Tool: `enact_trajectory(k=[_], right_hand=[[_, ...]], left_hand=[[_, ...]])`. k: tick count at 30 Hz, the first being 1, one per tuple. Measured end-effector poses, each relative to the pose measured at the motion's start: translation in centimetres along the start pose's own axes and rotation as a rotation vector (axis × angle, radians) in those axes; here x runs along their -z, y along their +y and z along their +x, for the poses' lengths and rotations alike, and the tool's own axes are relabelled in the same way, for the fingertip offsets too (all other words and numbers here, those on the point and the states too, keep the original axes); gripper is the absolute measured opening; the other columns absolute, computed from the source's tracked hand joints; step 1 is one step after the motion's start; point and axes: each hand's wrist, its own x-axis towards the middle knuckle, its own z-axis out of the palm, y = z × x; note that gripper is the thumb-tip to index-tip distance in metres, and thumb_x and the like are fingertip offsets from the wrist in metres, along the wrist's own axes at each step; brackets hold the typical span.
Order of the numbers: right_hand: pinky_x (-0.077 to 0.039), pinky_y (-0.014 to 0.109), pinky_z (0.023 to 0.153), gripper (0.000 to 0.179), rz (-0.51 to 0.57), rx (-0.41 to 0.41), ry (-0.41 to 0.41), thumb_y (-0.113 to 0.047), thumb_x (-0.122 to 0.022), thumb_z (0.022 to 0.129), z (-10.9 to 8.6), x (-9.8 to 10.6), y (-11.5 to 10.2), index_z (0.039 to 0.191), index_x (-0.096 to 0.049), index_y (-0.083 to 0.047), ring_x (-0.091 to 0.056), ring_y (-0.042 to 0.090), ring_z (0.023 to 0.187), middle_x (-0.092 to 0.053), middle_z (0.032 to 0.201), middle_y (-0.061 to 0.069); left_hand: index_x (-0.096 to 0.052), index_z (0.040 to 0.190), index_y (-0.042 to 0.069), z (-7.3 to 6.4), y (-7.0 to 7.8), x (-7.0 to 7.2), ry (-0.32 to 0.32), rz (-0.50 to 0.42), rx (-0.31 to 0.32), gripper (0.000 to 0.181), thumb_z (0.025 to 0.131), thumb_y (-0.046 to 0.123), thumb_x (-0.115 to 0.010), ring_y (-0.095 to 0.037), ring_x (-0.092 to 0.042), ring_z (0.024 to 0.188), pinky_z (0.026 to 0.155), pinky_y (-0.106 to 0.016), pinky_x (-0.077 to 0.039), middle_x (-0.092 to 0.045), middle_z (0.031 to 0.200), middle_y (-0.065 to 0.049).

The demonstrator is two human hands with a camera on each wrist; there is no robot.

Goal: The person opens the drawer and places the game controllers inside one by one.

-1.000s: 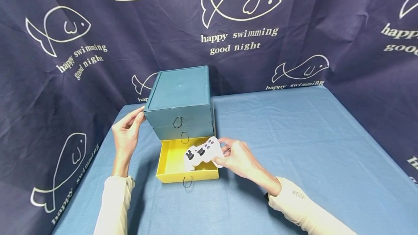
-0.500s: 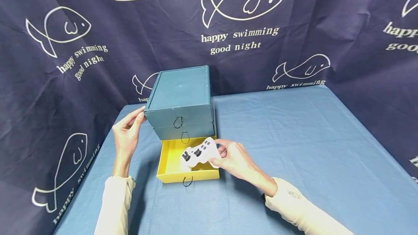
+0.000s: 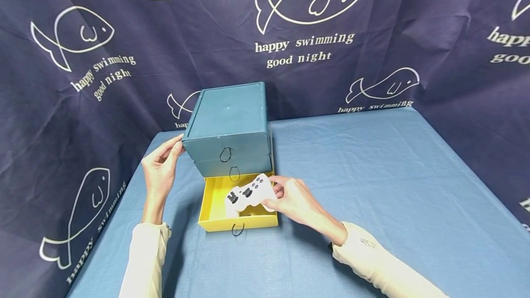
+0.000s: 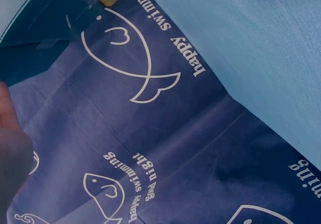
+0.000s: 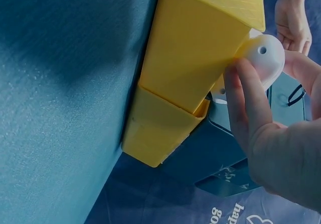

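Observation:
A white game controller (image 3: 251, 195) with dark sticks and buttons is tilted over the pulled-out yellow drawer (image 3: 214, 203), its left end down inside. My right hand (image 3: 296, 201) pinches the controller's right grip between thumb and fingers. In the right wrist view, those fingertips lie between the controller and the drawer's side wall. Above the drawer stand the teal drawer units (image 3: 229, 114), with a black loop pull on each front. My left hand (image 3: 160, 164) holds their upper front left corner with finger and thumb. The left wrist view shows only part of that hand at its edge.
A blue cloth (image 3: 352, 187) covers the table under the drawers. Behind and at both sides hangs a dark blue curtain (image 3: 223, 45) with white fish and lettering. The yellow drawer juts toward me, its black loop pull (image 3: 238, 229) at the front.
My right hand has moved a little to the left, carrying the controller further over the yellow drawer. My left hand stays at the corner of the teal units.

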Motion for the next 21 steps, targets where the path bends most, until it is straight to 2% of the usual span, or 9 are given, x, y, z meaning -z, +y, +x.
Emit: enact_trajectory(k=[9, 14, 21], right_hand=[[-0.056, 0.025, 0.066, 0.039, -0.023, 0.043, -0.022, -0.009, -0.084, 0.081, 0.6, -0.3, 0.0, 0.118, -0.072, 0.001, -0.068, 0.008, 0.07, -0.073, 0.084, 0.001], [-0.056, 0.025, 0.065, 0.038, -0.021, 0.061, -0.024, -0.008, -0.084, 0.081, 0.8, -0.4, 0.1, 0.116, -0.073, 0.0, -0.069, 0.011, 0.071, -0.074, 0.084, 0.002], [-0.055, 0.025, 0.068, 0.033, -0.106, 0.089, -0.005, -0.007, -0.082, 0.08, 1.1, -0.8, 0.1, 0.111, -0.074, 0.003, -0.065, 0.011, 0.074, -0.07, 0.081, 0.0]], left_hand=[[-0.075, 0.119, -0.006, 0.0, 0.1, 0.0, 0.016, -0.005, -0.007, 0.023, 0.097, 0.0, -0.071, -0.009, -0.074, 0.078, 0.077, -0.018, -0.053, -0.077, 0.088, 0.008], [-0.074, 0.12, -0.006, 0.1, 0.0, 0.0, 0.01, -0.017, -0.004, 0.024, 0.097, -0.001, -0.071, -0.007, -0.074, 0.079, 0.078, -0.018, -0.053, -0.077, 0.09, 0.007], [-0.073, 0.12, -0.008, 0.0, 0.1, 0.0, 0.007, -0.022, -0.001, 0.024, 0.097, -0.002, -0.071, -0.007, -0.074, 0.079, 0.08, -0.018, -0.053, -0.077, 0.091, 0.007]])
